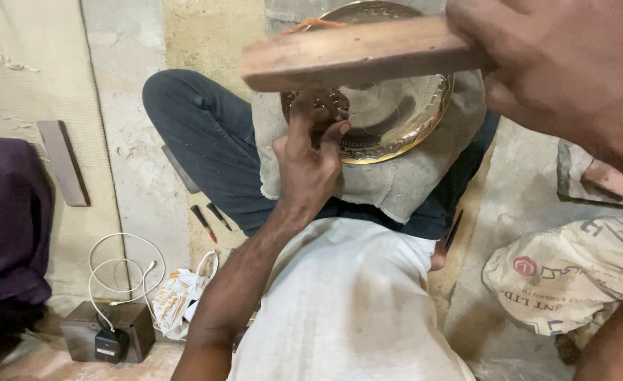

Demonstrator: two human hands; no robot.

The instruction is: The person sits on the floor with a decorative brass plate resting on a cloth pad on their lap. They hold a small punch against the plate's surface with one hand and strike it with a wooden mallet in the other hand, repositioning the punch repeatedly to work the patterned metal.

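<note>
A round brass plate (396,120) with an engraved rim lies on a grey cloth (403,180) across my lap. My left hand (310,159) rests on the plate's left rim, its fingers pinched on a small tool that is hard to make out. My right hand (558,67) is raised close to the camera and grips a flat wooden block (357,53), which hovers over the plate and hides its upper part.
I sit on a concrete floor in dark trousers (205,141). Two small chisels (209,219) lie by my left leg. A wooden bar (63,162), a dark box with white cable (110,331), a crumpled plastic bag (177,296) and a printed sack (565,275) lie around.
</note>
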